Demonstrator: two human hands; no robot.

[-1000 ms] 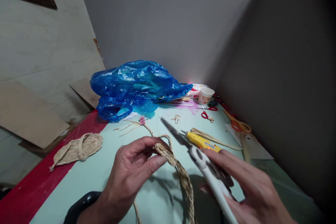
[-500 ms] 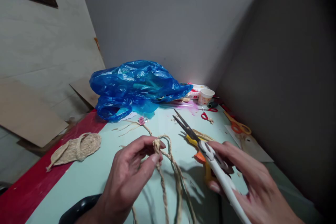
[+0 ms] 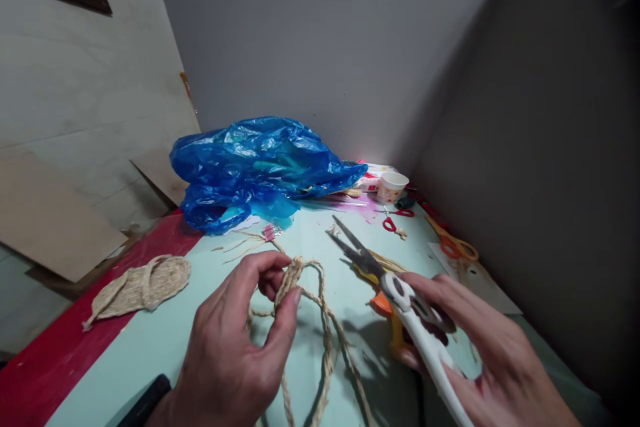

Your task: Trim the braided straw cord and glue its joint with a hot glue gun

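Between thumb and fingers, my left hand pinches a small bundle of braided straw cord. Several loose lengths of the cord hang from it toward the front edge of the view. My right hand holds white-handled scissors, their dark blades parted and pointing up and left, apart from the cord. Behind the scissors, a yellow and orange tool lies on the table, partly covered. A woven straw slipper-shaped piece rests on the left.
A crumpled blue plastic bag sits at the back, near a paper cup. Red-handled scissors and orange-handled scissors lie at right. A pink binder clip holds straw strands. Walls close off the back and right.
My left hand has turned the braided bundle, so more of its side shows. The scissors have shifted slightly, their blades still apart.
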